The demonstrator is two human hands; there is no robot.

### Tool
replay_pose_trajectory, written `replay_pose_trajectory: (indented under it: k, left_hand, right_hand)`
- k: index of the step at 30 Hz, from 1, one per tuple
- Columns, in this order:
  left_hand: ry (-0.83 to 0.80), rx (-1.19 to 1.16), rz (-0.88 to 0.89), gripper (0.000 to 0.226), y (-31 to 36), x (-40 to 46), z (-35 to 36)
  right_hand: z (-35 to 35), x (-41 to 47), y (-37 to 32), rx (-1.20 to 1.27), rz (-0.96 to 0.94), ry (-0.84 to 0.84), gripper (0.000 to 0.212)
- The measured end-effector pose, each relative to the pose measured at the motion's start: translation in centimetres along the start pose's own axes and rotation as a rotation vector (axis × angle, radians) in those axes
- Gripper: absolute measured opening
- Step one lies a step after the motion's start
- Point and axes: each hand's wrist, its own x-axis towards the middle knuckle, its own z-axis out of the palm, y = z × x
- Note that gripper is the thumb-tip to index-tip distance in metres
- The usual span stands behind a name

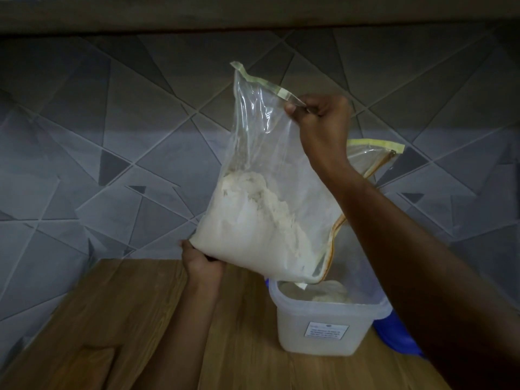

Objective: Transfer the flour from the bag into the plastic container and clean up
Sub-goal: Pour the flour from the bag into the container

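A clear zip bag (261,153) about half full of white flour (253,235) hangs tilted above a translucent plastic container (323,330) on the wooden counter. My right hand (318,119) pinches the bag's upper edge by its yellow strip. My left hand (201,260) grips the bag's lower left corner from below. The bag's open mouth points down to the right, its lower corner just over the container's rim. A small heap of flour (329,291) lies inside the container.
A blue lid (399,333) lies behind and to the right of the container, mostly hidden by my right forearm. The wooden counter (112,319) meets a grey geometric tiled wall (112,136) at the back.
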Motion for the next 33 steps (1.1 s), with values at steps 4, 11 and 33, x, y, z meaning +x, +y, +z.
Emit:
replay_pose_trajectory:
  k: [4, 11, 33]
  left_hand:
    - [0.028, 0.032, 0.027, 0.053, 0.1, 0.2, 1.1]
    - [0.04, 0.095, 0.089, 0.05, 0.6, 0.0, 2.6]
    - [0.134, 0.137, 0.03, 0.059, 0.5, 1.1, 3.2]
  right_hand:
    - [-1.4, 0.3, 0.6, 0.028, 0.029, 0.025, 0.033]
    - [-2.9, 0.4, 1.4, 0.041, 0.052, 0.014, 0.033]
    - [-4.4, 0.3, 1.5, -0.146, 0.026, 0.009, 0.041]
